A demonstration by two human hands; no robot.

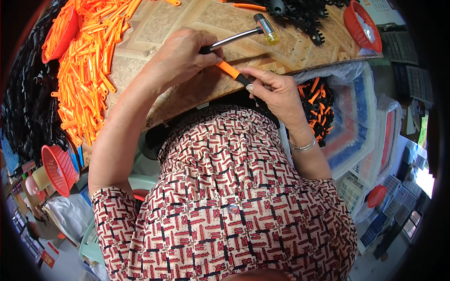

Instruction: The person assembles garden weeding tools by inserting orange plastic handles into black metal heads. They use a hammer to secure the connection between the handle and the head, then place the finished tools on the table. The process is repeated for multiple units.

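Note:
Over the table's near edge, my left hand (187, 54) is closed round the grip of a small hammer (239, 37). The hammer has a shiny metal shaft and a head with a yellow tip, pointing right. An orange plastic handle (228, 70) runs out from under the fingers of that same hand. Its other end meets a black piece (243, 80), which my right hand (276, 91) pinches between thumb and fingers. The lower part of the black piece is hidden by the right hand.
Loose orange handles (89, 84) are heaped at the table's left, beside a red basket (68, 37). Black toothed parts (300, 16) lie at the far right, near another red basket (351, 23). A plastic-lined crate (358, 107) right of my lap holds black-and-orange pieces (318, 105).

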